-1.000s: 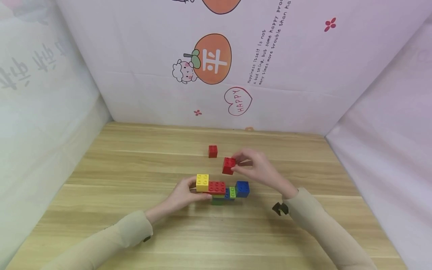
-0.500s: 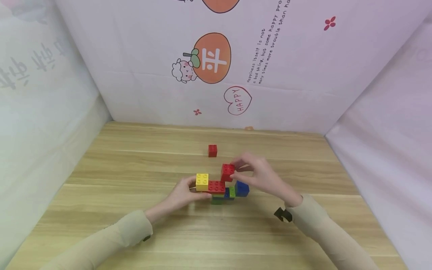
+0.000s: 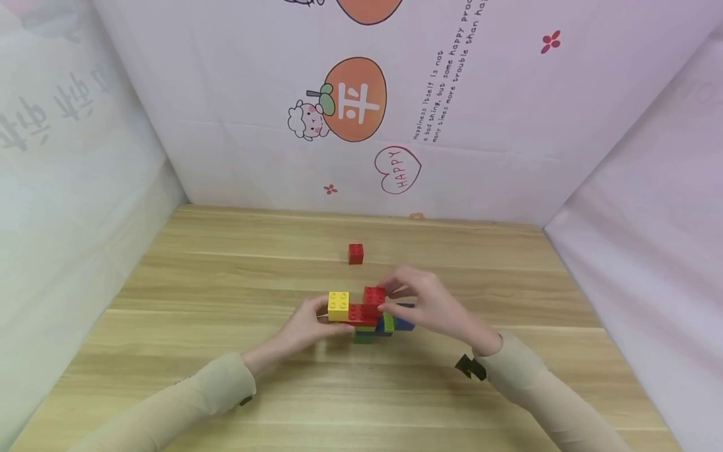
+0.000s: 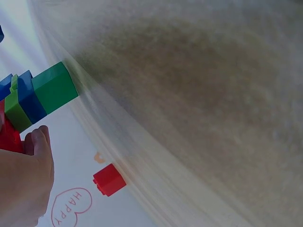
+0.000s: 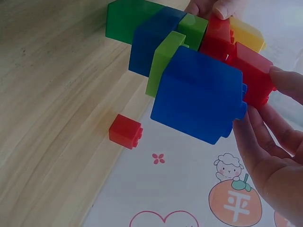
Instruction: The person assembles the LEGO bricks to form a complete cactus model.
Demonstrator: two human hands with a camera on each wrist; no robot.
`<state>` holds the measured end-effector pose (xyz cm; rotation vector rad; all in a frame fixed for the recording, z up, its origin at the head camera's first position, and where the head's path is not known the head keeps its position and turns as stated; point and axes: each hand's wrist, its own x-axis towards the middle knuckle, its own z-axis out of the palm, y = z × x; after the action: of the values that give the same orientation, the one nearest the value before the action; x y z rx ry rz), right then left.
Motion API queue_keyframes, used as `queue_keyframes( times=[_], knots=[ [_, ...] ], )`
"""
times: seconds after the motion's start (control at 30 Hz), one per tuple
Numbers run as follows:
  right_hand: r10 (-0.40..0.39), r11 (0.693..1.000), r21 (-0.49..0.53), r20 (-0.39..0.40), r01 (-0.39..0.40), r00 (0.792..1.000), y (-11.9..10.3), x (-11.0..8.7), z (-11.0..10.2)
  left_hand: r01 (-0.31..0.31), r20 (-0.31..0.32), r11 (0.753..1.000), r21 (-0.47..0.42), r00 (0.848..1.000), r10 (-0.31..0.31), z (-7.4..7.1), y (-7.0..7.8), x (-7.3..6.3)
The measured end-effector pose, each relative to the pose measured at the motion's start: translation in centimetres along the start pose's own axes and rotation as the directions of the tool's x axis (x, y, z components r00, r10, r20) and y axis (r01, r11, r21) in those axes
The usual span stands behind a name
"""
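Note:
My left hand grips the left end of a built-up stack of toy building bricks. On that end sits a yellow brick, on top of a longer red brick. Below it are a light green brick, a blue brick and a dark green brick at the bottom. A large blue brick stands out at the right on a thin light green brick. My right hand pinches a red brick right at the longer red brick's studs, beside the yellow one.
A loose red brick lies on the wooden table behind the stack. White printed cloth rises along the table's back edge, and more cloth walls stand at the left and right.
My right hand has brought its red brick down and leftward, from behind the stack onto the longer red brick's right part. The left hand and the stack stay in place.

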<state>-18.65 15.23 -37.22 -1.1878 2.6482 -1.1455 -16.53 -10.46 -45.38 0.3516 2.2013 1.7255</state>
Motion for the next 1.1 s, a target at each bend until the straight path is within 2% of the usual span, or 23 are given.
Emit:
queue_keyframes(
  times=[0.4,0.87,1.1],
  knots=[
    [-0.022,1.0,-0.016,0.018,0.022,1.0,-0.39,0.0,0.34,-0.008,-0.001,1.0,-0.009,1.0,0.008,0.01,0.04,0.01],
    [0.003,1.0,-0.016,0.058,-0.002,0.998,-0.78,0.0,0.43,0.0,-0.01,1.0,-0.01,1.0,0.0,0.12,0.0,0.08],
    [-0.015,0.999,-0.04,0.07,0.018,0.997,-0.94,0.11,0.35,0.004,-0.012,1.0,-0.004,1.0,-0.004,0.13,0.01,0.17]
  ],
)
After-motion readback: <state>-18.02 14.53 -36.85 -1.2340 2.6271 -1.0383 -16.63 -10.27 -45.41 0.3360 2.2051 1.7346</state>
